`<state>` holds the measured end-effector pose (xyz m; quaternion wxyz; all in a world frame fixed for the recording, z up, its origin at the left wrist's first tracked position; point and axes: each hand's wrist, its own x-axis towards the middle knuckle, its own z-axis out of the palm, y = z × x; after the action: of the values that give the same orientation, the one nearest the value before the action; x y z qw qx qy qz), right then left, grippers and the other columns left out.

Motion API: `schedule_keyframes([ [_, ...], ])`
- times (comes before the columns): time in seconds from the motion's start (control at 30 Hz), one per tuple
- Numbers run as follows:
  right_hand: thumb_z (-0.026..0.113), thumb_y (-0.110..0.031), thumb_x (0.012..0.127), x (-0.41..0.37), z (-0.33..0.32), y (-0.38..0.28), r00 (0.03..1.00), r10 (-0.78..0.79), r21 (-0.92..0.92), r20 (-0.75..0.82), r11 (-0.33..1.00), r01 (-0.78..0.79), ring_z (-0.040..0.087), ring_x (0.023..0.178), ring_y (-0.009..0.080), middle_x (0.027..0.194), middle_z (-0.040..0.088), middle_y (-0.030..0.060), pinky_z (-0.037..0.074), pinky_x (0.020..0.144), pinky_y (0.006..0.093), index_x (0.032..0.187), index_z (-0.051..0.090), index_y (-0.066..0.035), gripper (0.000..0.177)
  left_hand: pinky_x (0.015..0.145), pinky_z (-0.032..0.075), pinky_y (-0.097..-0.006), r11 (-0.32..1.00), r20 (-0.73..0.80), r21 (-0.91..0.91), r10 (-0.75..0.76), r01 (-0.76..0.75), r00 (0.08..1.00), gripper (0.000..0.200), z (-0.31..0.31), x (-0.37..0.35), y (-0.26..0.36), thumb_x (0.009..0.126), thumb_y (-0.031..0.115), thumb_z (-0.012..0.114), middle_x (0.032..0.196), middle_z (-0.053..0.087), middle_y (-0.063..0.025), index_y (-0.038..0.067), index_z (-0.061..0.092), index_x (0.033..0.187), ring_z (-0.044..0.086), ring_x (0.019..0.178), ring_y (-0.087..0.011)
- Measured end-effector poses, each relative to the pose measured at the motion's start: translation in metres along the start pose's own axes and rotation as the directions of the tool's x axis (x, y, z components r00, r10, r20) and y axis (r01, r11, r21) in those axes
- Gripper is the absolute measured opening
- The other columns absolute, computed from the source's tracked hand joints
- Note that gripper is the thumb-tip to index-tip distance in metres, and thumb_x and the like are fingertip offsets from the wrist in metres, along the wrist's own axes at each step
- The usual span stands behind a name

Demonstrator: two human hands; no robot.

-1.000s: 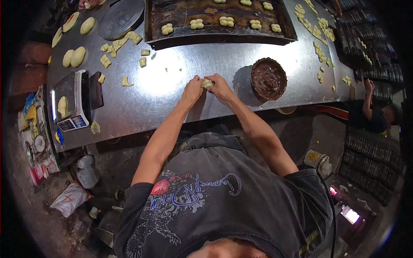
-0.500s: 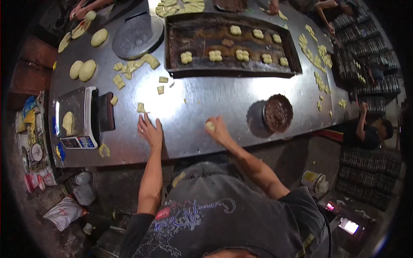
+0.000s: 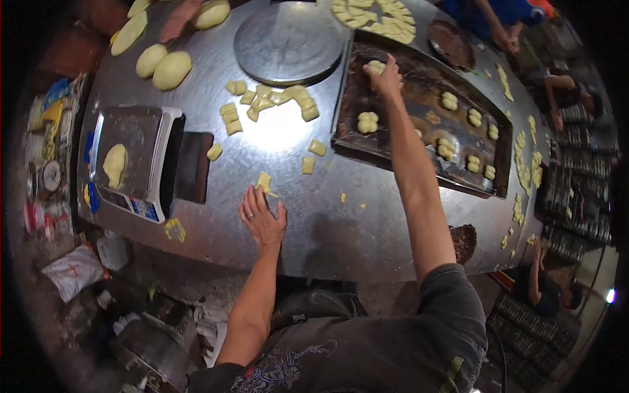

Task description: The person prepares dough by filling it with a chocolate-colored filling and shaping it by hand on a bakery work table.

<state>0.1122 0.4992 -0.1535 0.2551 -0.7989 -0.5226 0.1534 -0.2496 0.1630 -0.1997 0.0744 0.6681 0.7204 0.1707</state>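
My right hand (image 3: 386, 80) is over the left end of a dark baking tray (image 3: 347, 147), its fingers closed around a pale, lobed dough ball (image 3: 377, 67) at the tray's surface. Several lobed dough balls sit in rows in the tray, one dough ball (image 3: 367, 122) just below my hand; another is partly hidden by my forearm. On the metal table, my left hand (image 3: 263, 219) lies flat with fingers stretched out. Its fingertips touch a small piece of dough (image 3: 264, 181). Two more cut dough pieces (image 3: 308, 165) lie up and to its right.
A digital scale (image 3: 164, 147) with dough on it stands left. Larger dough rounds (image 3: 172, 71) and a round metal lid (image 3: 288, 42) lie at the back. A brown-filled bowl (image 3: 463, 242) is partly hidden by my right arm. Other people (image 3: 508, 36) work at the far and right sides.
My right hand has moved from near the table's front edge up into the tray with the dough ball. My left hand stays by the small dough piece. The view has turned and shifted.
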Motion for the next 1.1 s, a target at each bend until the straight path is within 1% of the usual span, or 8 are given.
schedule_keyframes([
  [0.17,0.073,-0.046,0.087,-0.039,0.02,-0.039,0.939,-0.062,0.008,-0.337,0.998,0.068,0.038,0.137,0.0432,0.151,0.04,0.0239,0.027,0.113,0.0557,0.149,0.037,-0.005,0.083,0.122,0.016,-0.0546,0.999,0.072,0.014,-0.046,0.045,0.996,0.075,-0.008,0.003,0.004,0.094,0.038,0.06,0.16,0.029,-0.0149,0.009,0.028,0.155,0.026,0.148,-0.0316],
  [0.27,0.068,-0.006,0.087,-0.12,0.011,-0.083,0.866,-0.433,0.328,-0.249,0.804,0.496,0.057,0.107,0.0342,0.108,0.062,0.0175,0.045,0.096,0.0418,0.113,0.063,0.0,0.028,0.122,0.015,-0.0545,0.998,0.09,0.023,-0.066,0.064,0.994,0.076,-0.01,0.004,0.004,0.094,0.039,0.058,0.159,0.03,-0.0152,0.007,0.026,0.156,0.025,0.149,-0.0314],
  [0.37,0.067,-0.014,0.091,-0.155,0.047,-0.1,0.791,-0.606,0.29,0.089,0.775,0.561,0.059,0.108,0.0354,0.112,0.061,0.0197,0.048,0.095,0.0448,0.118,0.063,-0.003,0.03,0.122,0.014,-0.0545,0.997,0.11,0.025,-0.069,0.067,0.992,0.076,-0.011,0.005,0.006,0.094,0.039,0.058,0.159,0.03,-0.0152,0.007,0.027,0.156,0.025,0.149,-0.0312],
  [0.6,0.066,-0.013,0.087,-0.145,0.111,-0.133,0.96,-0.232,-0.075,0.156,0.967,0.245,0.048,0.117,0.0445,0.124,0.043,0.0236,0.041,0.098,0.0575,0.119,0.054,-0.01,0.035,0.122,0.01,-0.0542,0.999,0.091,0.009,-0.052,0.052,0.995,0.074,-0.007,0.0,0.004,0.094,0.037,0.057,0.159,0.03,-0.015,0.009,0.029,0.156,0.025,0.149,-0.0316],
  [0.7,0.067,-0.013,0.088,-0.113,0.139,-0.093,0.945,-0.248,0.218,0.213,0.955,0.202,0.058,0.102,0.0321,0.111,0.054,0.0199,0.05,0.078,0.0452,0.113,0.054,-0.009,0.029,0.122,0.012,-0.0539,0.999,0.062,0.002,-0.043,0.043,0.997,0.073,-0.008,0.0,0.004,0.093,0.037,0.059,0.159,0.031,-0.0143,0.01,0.03,0.155,0.025,0.149,-0.0313],
  [0.77,0.069,-0.027,0.093,-0.119,0.075,-0.104,0.697,-0.058,0.395,0.715,0.856,-0.334,0.05,0.064,0.0109,0.085,0.058,0.0048,0.037,0.047,0.0311,0.114,0.056,-0.009,0.03,0.122,0.012,-0.054,0.998,0.086,-0.004,-0.063,0.064,0.994,0.074,-0.012,-0.001,0.008,0.093,0.035,0.06,0.159,0.031,-0.0141,0.01,0.03,0.155,0.024,0.15,-0.0307],
  [1.0,0.065,-0.039,0.099,-0.32,-0.065,-0.046,0.299,-0.432,0.511,0.851,0.813,-0.279,0.053,0.109,0.0154,0.115,0.06,0.007,0.043,0.097,0.0322,0.127,0.061,-0.006,0.044,0.12,0.016,-0.0559,0.999,-0.059,-0.035,0.013,-0.015,0.998,0.071,-0.007,-0.007,0.004,0.093,0.035,0.06,0.157,0.034,-0.0148,0.01,0.033,0.154,0.029,0.147,-0.033],
  [1.1,0.066,-0.032,0.097,-0.409,-0.061,0.044,0.336,-0.442,0.432,0.832,0.895,0.109,0.057,0.11,0.0254,0.117,0.059,0.0115,0.045,0.097,0.0367,0.133,0.059,-0.006,0.045,0.12,0.016,-0.0557,0.999,-0.044,-0.046,0.019,-0.021,0.999,0.067,-0.012,-0.008,0.006,0.096,0.035,0.056,0.157,0.035,-0.0168,0.009,0.035,0.153,0.028,0.147,-0.0342],
])
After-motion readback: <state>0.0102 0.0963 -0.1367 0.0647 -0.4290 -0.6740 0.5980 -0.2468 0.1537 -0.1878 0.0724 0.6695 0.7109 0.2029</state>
